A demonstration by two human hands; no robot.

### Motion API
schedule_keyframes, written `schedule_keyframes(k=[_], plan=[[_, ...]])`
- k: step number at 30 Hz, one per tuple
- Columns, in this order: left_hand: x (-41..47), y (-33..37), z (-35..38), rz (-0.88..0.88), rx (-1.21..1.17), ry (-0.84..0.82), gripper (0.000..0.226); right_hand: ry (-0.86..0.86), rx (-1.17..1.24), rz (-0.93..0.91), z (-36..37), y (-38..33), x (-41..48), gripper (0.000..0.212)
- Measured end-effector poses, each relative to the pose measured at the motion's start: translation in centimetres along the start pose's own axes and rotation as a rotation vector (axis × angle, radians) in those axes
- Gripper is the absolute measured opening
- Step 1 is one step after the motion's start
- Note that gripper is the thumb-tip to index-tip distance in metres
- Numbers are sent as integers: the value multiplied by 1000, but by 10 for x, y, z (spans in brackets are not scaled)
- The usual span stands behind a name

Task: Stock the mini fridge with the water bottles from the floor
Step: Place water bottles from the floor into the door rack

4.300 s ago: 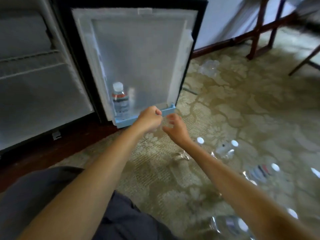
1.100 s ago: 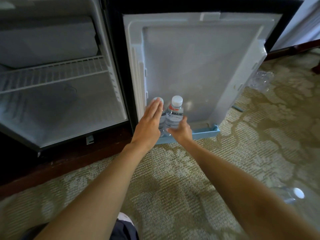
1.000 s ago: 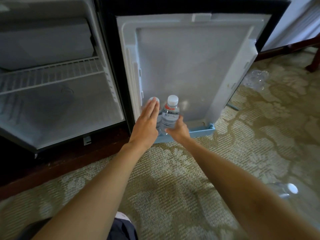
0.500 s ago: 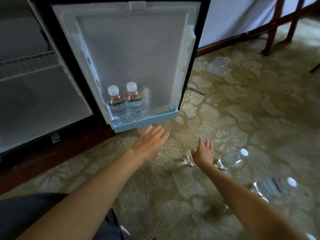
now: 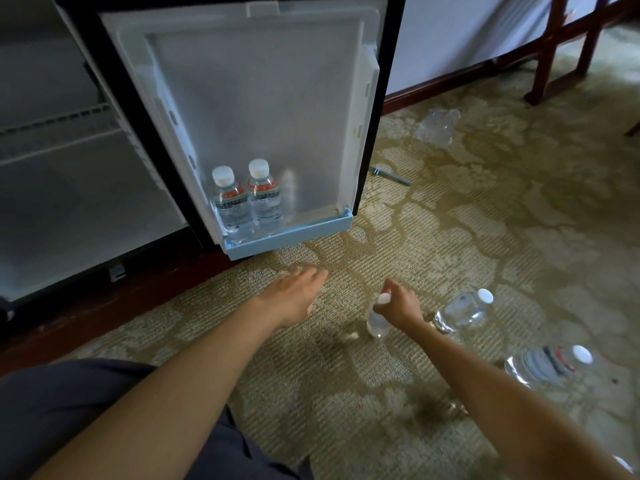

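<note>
The mini fridge door [image 5: 263,98] stands open, and two clear water bottles with white caps [image 5: 231,202] [image 5: 265,197] stand upright side by side at the left end of its pale blue bottom shelf [image 5: 298,233]. My right hand [image 5: 398,303] is closed around the neck of another water bottle [image 5: 375,323], tilted just above the carpet. My left hand [image 5: 298,292] hovers flat with fingers apart and holds nothing. Two more bottles [image 5: 464,310] [image 5: 547,363] lie on the carpet to the right.
The fridge interior with a wire shelf [image 5: 59,129] is open at left. Crumpled clear plastic wrap [image 5: 438,124] and a small metal tool [image 5: 389,174] lie on the patterned carpet. Red wooden furniture legs [image 5: 547,53] stand at back right. My dark-clothed knee [image 5: 69,403] is at lower left.
Both hands drew back from the door shelf, leaving a second bottle there. My right hand reached down to the carpet and closed on another bottle, tipping it up.
</note>
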State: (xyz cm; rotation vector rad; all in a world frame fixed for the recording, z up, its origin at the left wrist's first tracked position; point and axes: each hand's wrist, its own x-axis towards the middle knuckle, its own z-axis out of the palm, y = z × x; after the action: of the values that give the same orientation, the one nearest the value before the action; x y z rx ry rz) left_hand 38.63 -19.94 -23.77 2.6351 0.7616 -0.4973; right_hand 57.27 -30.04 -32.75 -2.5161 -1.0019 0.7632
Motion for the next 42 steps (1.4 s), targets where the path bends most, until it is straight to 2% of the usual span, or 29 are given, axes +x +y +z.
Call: schedule_keyframes(k=[4,8,11,14,16,18,21,23,24,27,29,31,34,36,38,40,42], plan=[[-2,-8,-1,-64,-165,-129,85,-43,171,-114,-15,-25,-6,28],[2,-7,-7,-133,-350,-145,84,-137,315,-290,-34,-71,-23,18],[2,-10,-11,-181,-515,-56,66,-114,387,-388,-45,-107,-28,18],[3,-20,-20,-210,-569,102,46,-79,381,-464,-58,-140,-28,20],[4,-26,-29,-230,-585,169,44,-98,359,-531,-68,-159,-28,21],[5,-32,-37,-261,-601,218,53,-137,382,-567,-75,-173,-25,22],[3,-39,-48,-303,-631,334,55,-195,569,-528,-80,-179,-17,20],[2,-44,-53,-346,-740,394,56,-234,695,-469,-78,-173,-11,29],[3,-46,-53,-367,-815,416,58,-255,681,-441,-75,-168,-9,37],[5,-51,-55,-392,-894,491,60,-277,430,-388,-51,-154,-9,55],[9,-51,-59,-403,-922,551,63,-234,349,-401,-29,-153,-10,59],[14,-48,-65,-389,-962,620,65,-140,371,-418,-10,-160,-11,55],[20,-43,-74,-333,-915,678,66,-16,506,-364,-3,-177,-8,59],[23,-41,-78,-272,-863,662,66,55,582,-370,-3,-183,-4,68],[25,-41,-82,-227,-825,616,66,98,669,-355,-6,-183,3,67],[27,-43,-86,-196,-771,598,64,90,676,-279,-11,-184,15,60],[28,-47,-89,-202,-631,659,60,98,635,-205,-15,-184,31,63]])
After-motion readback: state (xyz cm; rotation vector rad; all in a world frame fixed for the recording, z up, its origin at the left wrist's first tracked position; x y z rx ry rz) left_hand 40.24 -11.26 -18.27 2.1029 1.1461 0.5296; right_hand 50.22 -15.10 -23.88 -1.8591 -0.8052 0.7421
